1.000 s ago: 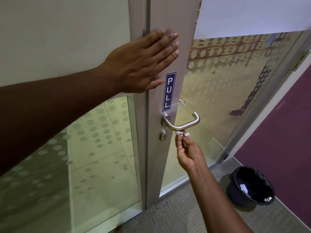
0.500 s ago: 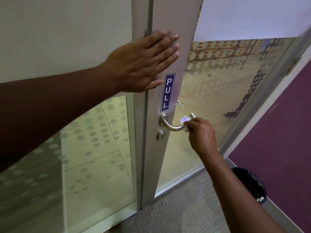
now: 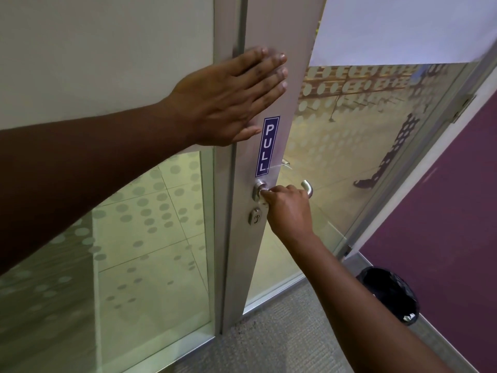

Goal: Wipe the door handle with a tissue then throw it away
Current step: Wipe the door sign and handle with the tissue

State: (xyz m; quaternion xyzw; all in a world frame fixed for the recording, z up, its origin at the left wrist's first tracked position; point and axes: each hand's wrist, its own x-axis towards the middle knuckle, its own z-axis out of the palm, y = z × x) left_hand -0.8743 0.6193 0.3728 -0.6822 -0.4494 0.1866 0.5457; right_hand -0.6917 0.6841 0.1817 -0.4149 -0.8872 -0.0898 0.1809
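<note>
A silver lever door handle (image 3: 308, 187) sticks out from the grey door frame (image 3: 271, 76) below a blue PULL sticker (image 3: 267, 146). My right hand (image 3: 289, 211) is closed over the handle's inner end near the round base, pressing a white tissue (image 3: 263, 201) against it; only a sliver of tissue shows under the fingers. My left hand (image 3: 228, 99) lies flat, fingers spread, on the frame above the sticker. A black bin (image 3: 390, 293) lined with a black bag stands on the floor at the lower right.
The glass door (image 3: 349, 146) has a frosted dot pattern and stands slightly ajar. A keyhole (image 3: 254, 216) sits under the handle. Grey carpet (image 3: 269, 340) covers the floor, and a purple wall (image 3: 443, 211) runs along the right behind the bin.
My right hand rose from under the handle, wrapped the tissue over the lever, and slid left along it toward the base. My left hand stayed flat on the frame.
</note>
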